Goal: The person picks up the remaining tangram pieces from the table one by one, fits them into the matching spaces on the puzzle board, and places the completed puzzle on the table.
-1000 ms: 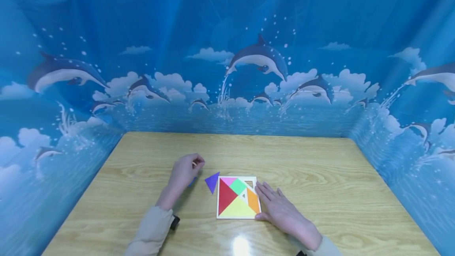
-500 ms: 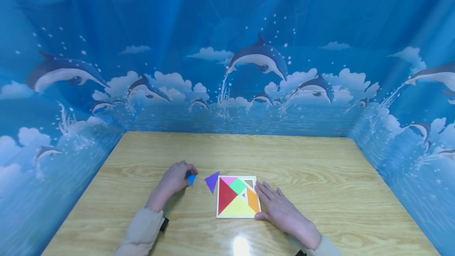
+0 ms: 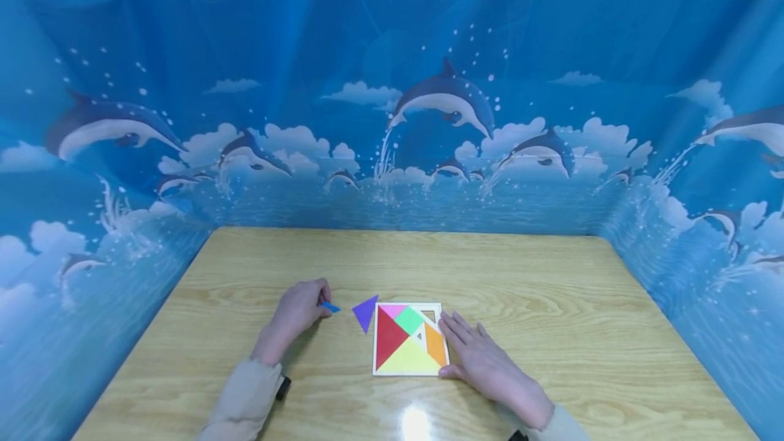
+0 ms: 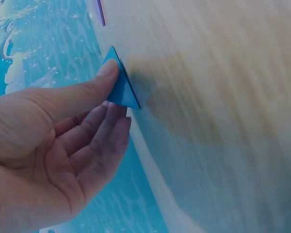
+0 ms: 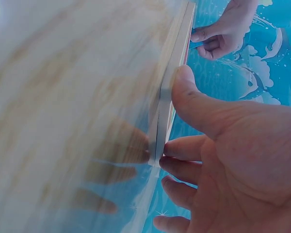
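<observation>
A small blue triangle piece (image 4: pixel 120 90) is pinched between the thumb and fingers of my left hand (image 3: pixel 299 308), left of the puzzle board. In the left wrist view the thumb lies across its face. On the table, between that hand and the board, lies a purple triangle (image 3: pixel 365 313). The white-framed tangram board (image 3: pixel 375 349) holds red, pink, green, yellow and orange pieces, with two white triangular recesses on its right side. My right hand (image 3: pixel 486 363) rests along the board's right edge, fingers extended. In the right wrist view its thumb and fingertips touch the frame's side.
The wooden table (image 3: pixel 551 291) extends around the board on all sides. A blue curtain (image 3: pixel 367 189) printed with dolphins stands along the table's back and sides. A bright light reflection shows on the tabletop near the front.
My left hand has moved a little left and down, and now holds the blue triangle, which has been turned and shows almost edge-on. The right hand and board have stayed put.
</observation>
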### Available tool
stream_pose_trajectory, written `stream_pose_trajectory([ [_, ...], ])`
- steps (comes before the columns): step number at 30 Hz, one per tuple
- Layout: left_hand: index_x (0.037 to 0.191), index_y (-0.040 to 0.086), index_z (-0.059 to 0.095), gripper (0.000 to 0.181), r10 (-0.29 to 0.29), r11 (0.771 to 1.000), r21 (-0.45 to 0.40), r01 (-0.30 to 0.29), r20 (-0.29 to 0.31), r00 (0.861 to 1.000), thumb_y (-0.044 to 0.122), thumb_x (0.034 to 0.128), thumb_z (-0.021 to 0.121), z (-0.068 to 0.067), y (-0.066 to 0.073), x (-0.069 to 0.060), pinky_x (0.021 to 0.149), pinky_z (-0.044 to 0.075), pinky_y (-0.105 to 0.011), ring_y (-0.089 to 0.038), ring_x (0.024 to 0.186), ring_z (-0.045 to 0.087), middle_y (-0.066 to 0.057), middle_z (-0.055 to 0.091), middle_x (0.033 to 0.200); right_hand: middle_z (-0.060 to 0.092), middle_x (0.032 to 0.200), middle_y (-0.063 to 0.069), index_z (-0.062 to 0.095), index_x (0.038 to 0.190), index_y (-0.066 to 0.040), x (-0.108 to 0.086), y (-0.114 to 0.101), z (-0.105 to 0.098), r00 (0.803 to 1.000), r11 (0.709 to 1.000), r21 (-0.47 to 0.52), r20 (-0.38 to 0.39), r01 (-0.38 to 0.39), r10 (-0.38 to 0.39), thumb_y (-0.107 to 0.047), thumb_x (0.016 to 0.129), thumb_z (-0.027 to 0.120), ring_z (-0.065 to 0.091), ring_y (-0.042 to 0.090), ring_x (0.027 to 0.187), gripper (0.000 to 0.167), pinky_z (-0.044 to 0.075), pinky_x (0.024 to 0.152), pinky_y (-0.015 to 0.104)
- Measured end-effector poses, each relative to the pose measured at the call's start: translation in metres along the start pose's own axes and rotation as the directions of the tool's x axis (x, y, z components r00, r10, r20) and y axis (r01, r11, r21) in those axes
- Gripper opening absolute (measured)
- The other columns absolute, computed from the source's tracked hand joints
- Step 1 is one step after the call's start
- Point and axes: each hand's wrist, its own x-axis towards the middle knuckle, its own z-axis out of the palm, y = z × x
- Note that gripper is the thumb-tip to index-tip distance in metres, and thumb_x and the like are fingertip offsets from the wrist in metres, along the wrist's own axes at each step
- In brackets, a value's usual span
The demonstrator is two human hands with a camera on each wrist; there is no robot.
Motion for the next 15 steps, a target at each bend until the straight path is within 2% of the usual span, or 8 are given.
stream_pose_trajectory([
  [5, 0.093, 0.010, 0.070, 0.014, 0.017, 0.999, -0.049, -0.020, -0.049, 0.999, 0.007, 0.0851, 0.080, 0.0023, -0.0016, -0.0010, 0.072, 0.055, -0.038, -0.020, 0.078, 0.066, -0.002, 0.069, 0.084, 0.026, 0.165, 0.016, 0.032, 0.156, 0.001, 0.0003, 0.0006, 0.0000, 1.000, 1.000, 0.006, 0.020, -0.008, 0.007, -0.044, 0.094, 0.066, 0.022, 0.038, 0.152, 0.083, 0.022, 0.119, 0.064],
  [8, 0.103, 0.010, 0.073, 0.017, 0.022, 0.994, -0.109, -0.029, -0.064, 0.998, 0.006, 0.0878, 0.077, 0.0027, -0.0001, -0.0014, 0.078, 0.058, -0.041, -0.024, 0.086, 0.071, -0.006, 0.073, 0.093, 0.026, 0.165, 0.016, 0.032, 0.156, 0.001, 0.0005, 0.0010, 0.0002, 1.000, 1.000, 0.010, 0.020, -0.009, 0.009, -0.044, 0.095, 0.066, 0.022, 0.038, 0.152, 0.083, 0.022, 0.119, 0.064],
  [12, 0.116, 0.014, 0.074, 0.028, -0.004, 0.983, -0.182, -0.004, -0.045, 0.999, 0.004, 0.0897, 0.075, 0.0031, 0.0040, -0.0016, 0.072, 0.059, -0.037, -0.022, 0.087, 0.071, -0.008, 0.074, 0.102, 0.027, 0.165, 0.016, 0.033, 0.155, 0.002, 0.0007, 0.0010, 0.0007, 1.000, 1.000, 0.007, 0.007, -0.003, 0.003, -0.043, 0.094, 0.067, 0.023, 0.038, 0.152, 0.083, 0.022, 0.119, 0.064],
  [15, 0.118, 0.016, 0.075, 0.030, -0.025, 0.973, -0.230, 0.017, -0.029, 0.999, 0.003, 0.0910, 0.074, 0.0051, 0.0072, -0.0024, 0.067, 0.057, -0.031, -0.018, 0.084, 0.069, -0.007, 0.072, 0.103, 0.027, 0.165, 0.016, 0.033, 0.155, 0.002, 0.0008, 0.0008, 0.0008, 1.000, 1.000, 0.003, 0.000, 0.001, -0.001, -0.043, 0.094, 0.067, 0.024, 0.038, 0.152, 0.083, 0.023, 0.119, 0.064],
])
